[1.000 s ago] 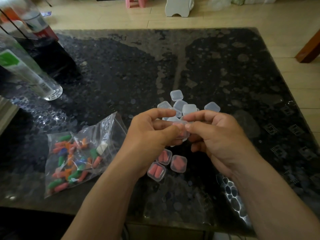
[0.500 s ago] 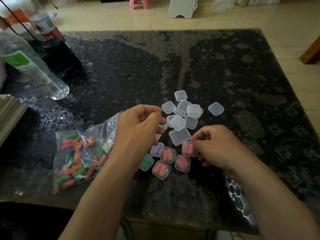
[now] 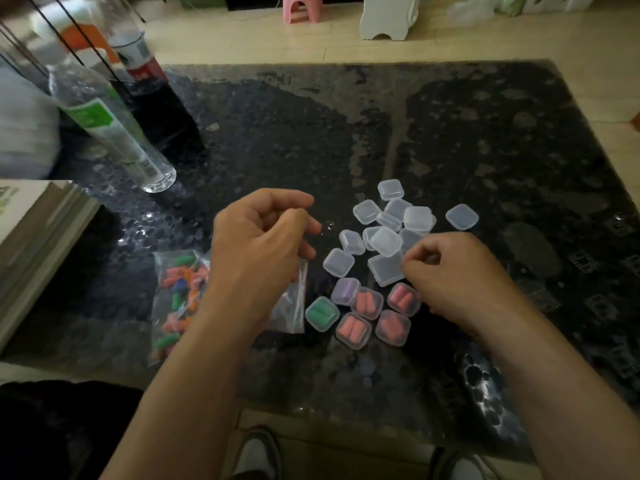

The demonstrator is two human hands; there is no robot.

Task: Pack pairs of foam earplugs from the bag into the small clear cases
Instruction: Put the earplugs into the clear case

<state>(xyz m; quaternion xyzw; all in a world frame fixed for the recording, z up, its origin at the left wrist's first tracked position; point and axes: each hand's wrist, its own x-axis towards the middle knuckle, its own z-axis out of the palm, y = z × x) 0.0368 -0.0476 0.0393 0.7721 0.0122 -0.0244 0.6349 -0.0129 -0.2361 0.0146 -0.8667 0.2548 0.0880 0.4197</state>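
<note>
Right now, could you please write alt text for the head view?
A person's left hand and right hand, both curled, hover over a dark table beside six filled cases holding pink, green or purple earplugs. Empty clear cases cluster behind them; a bag of earplugs lies under the left hand.

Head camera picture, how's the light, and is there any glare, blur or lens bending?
Head view: dim overall; the glossy dark table carries a pale reflected streak down its middle; the clear bottle at upper left is blurred and leans outward, probably stretched by the wide lens; the filled cases near the middle are sharp enough to show their colours.
</note>
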